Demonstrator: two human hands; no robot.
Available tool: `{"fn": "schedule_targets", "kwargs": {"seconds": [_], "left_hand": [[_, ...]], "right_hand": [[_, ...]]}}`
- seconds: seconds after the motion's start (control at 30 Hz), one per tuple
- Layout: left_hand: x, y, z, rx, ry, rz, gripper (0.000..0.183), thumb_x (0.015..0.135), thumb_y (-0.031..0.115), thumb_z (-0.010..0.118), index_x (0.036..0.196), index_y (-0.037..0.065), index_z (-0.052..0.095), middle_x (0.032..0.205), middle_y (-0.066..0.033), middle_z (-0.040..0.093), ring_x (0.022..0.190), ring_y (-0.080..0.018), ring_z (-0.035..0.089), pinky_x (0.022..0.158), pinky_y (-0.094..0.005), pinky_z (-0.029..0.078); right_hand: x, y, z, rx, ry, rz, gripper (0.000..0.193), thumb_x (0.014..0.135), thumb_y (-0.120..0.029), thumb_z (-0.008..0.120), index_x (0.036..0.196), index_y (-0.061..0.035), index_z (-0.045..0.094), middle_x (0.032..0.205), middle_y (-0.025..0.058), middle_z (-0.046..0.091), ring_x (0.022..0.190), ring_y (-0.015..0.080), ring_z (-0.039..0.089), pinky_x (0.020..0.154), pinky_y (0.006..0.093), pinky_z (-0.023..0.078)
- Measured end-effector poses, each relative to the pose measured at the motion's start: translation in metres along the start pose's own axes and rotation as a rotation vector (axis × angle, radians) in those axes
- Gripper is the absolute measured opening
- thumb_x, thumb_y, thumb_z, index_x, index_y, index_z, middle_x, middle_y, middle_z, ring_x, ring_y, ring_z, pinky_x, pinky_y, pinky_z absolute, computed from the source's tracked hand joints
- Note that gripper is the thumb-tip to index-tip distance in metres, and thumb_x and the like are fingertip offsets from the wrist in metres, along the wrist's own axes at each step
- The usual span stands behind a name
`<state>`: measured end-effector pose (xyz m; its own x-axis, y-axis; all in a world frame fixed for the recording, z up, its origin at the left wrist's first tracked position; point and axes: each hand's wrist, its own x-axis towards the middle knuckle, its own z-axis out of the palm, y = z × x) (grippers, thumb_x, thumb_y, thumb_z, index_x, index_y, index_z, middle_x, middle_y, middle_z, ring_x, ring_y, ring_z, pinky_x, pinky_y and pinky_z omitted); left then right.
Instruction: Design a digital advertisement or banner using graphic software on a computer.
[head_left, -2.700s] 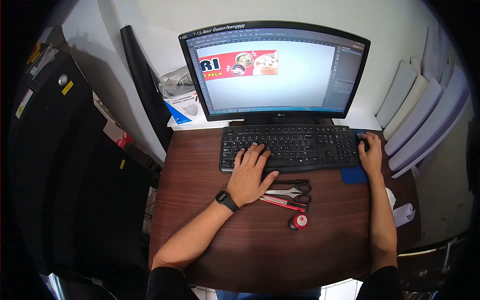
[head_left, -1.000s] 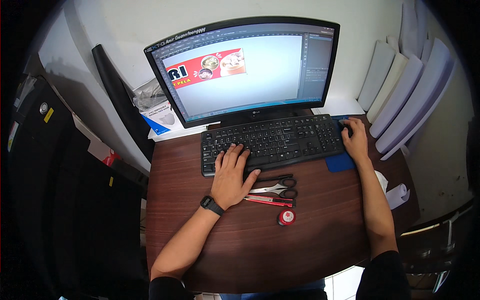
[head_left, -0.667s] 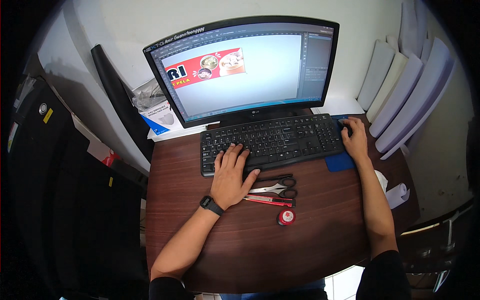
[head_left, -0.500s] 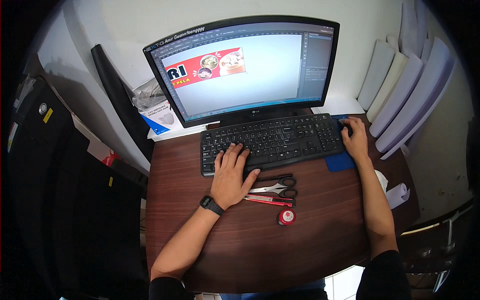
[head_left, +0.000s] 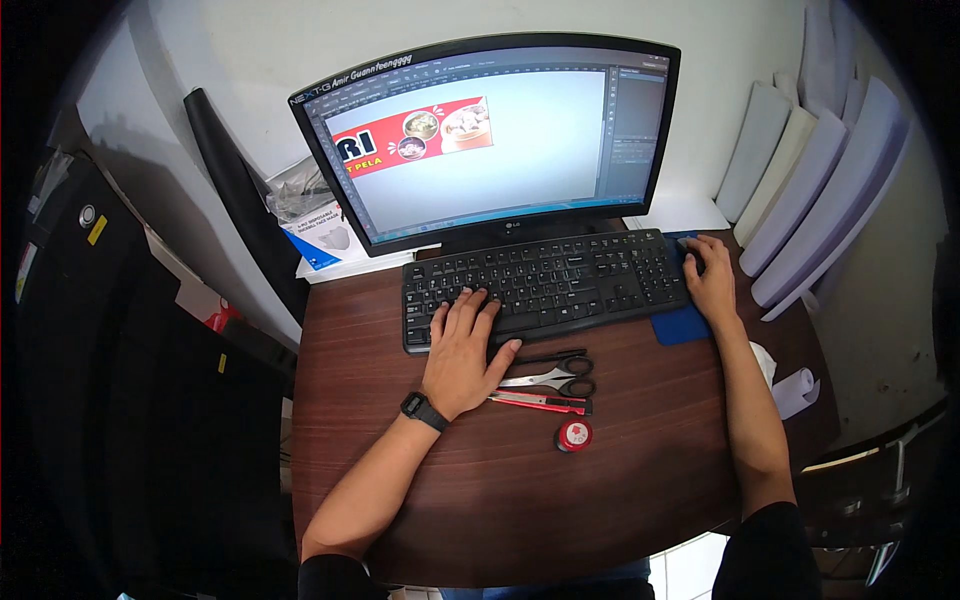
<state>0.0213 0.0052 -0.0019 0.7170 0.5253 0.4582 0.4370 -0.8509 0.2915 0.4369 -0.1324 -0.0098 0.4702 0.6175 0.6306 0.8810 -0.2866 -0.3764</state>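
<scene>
My left hand [head_left: 462,358] lies with fingers spread over the left part of a black keyboard [head_left: 540,290], its thumb stretched to the right; a black digital watch [head_left: 424,410] circles the wrist. At the keyboard's right end my right hand [head_left: 712,280] curls over a computer mouse, mostly hidden under the fingers, on a blue mouse pad [head_left: 682,326]. Behind the keyboard stands a monitor [head_left: 540,150] showing a red banner design with food pictures. Right of my left hand lie a black pen [head_left: 550,356], scissors [head_left: 575,376] and a red box cutter [head_left: 545,402].
A small round red-topped container [head_left: 574,436] sits nearer me on the brown desk [head_left: 480,500]. Paper rolls [head_left: 815,190] lean at the right, with a smaller roll [head_left: 796,392] by my right forearm. A face mask box [head_left: 325,238] stands left of the monitor; a black cabinet [head_left: 150,400] is at far left.
</scene>
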Motion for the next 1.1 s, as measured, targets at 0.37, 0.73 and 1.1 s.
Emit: {"fn": "schedule_targets", "kwargs": {"seconds": [0.37,0.73,1.1], "left_hand": [[-0.001,-0.001,0.0,-0.004,0.007,-0.001,0.06,0.098,0.037,0.066,0.144,0.0,0.054,0.153,-0.023,0.047,0.15,-0.0408,0.037,0.123,-0.0569,0.023],[-0.002,0.001,0.0,0.102,0.228,-0.194,0.047,0.094,0.033,0.072,0.129,0.001,0.064,0.14,-0.018,0.059,0.135,-0.0356,0.051,0.105,-0.0487,0.037],[-0.006,0.012,0.0,0.302,0.238,-0.302,0.051,0.096,0.038,0.071,0.133,0.004,0.062,0.145,-0.0163,0.056,0.135,-0.0351,0.05,0.104,-0.0494,0.04]], "right_hand": [[0.0,0.0,0.001,0.007,-0.003,-0.024,0.028,0.094,-0.014,0.065,0.118,-0.0022,0.072,0.128,0.0182,0.066,0.121,0.0375,0.061,0.104,0.0444,0.05],[0.002,0.003,-0.001,0.003,0.088,-0.083,0.027,0.091,-0.016,0.067,0.114,-0.0032,0.075,0.123,0.0182,0.068,0.116,0.0388,0.063,0.101,0.0461,0.051],[-0.003,-0.018,-0.011,0.081,0.055,-0.318,0.018,0.089,-0.017,0.065,0.09,-0.0009,0.073,0.124,0.0144,0.069,0.127,0.0343,0.059,0.112,0.0487,0.04]]}}
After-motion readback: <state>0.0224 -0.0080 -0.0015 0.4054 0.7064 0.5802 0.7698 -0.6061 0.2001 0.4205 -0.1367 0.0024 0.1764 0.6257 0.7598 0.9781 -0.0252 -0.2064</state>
